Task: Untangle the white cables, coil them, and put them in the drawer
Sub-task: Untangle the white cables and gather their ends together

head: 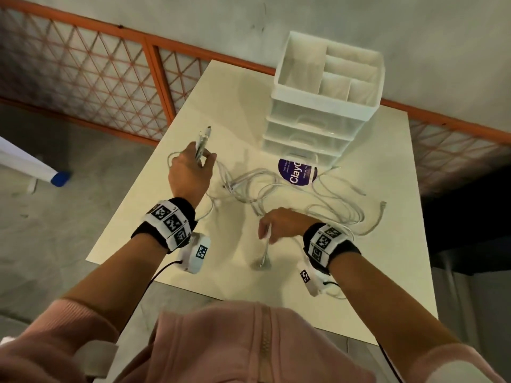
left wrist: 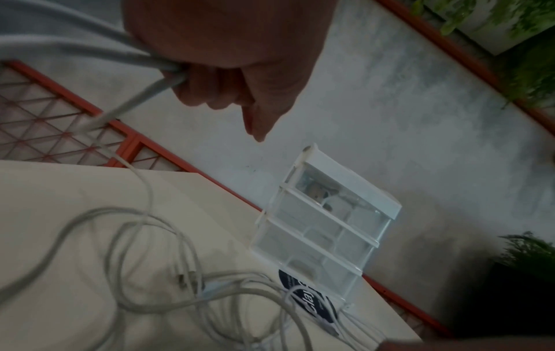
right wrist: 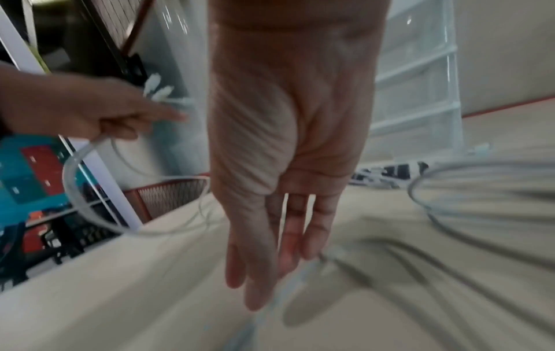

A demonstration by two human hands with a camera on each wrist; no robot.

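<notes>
A tangle of white cables (head: 276, 183) (left wrist: 180, 285) (right wrist: 450, 190) lies spread over the middle of the cream table (head: 387, 258). My left hand (head: 203, 158) (left wrist: 210, 78) is raised at the left of the tangle. It grips a bunch of cable ends, whose plugs (head: 204, 134) stick up above the fist. My right hand (head: 266, 230) (right wrist: 270, 273) hovers near the front of the tangle and pinches one white cable; the end (head: 262, 261) of that cable hangs down to the table. The clear drawer unit (head: 312, 128) (left wrist: 327, 228) (right wrist: 420, 83) stands behind the cables with all its drawers closed.
A round purple sticker (head: 297, 172) lies in front of the drawer unit, partly under cables. The table's left edge (head: 132, 194) drops to a concrete floor. An orange mesh fence (head: 110, 78) runs behind the table. A white divided tray (head: 331, 73) tops the drawer unit.
</notes>
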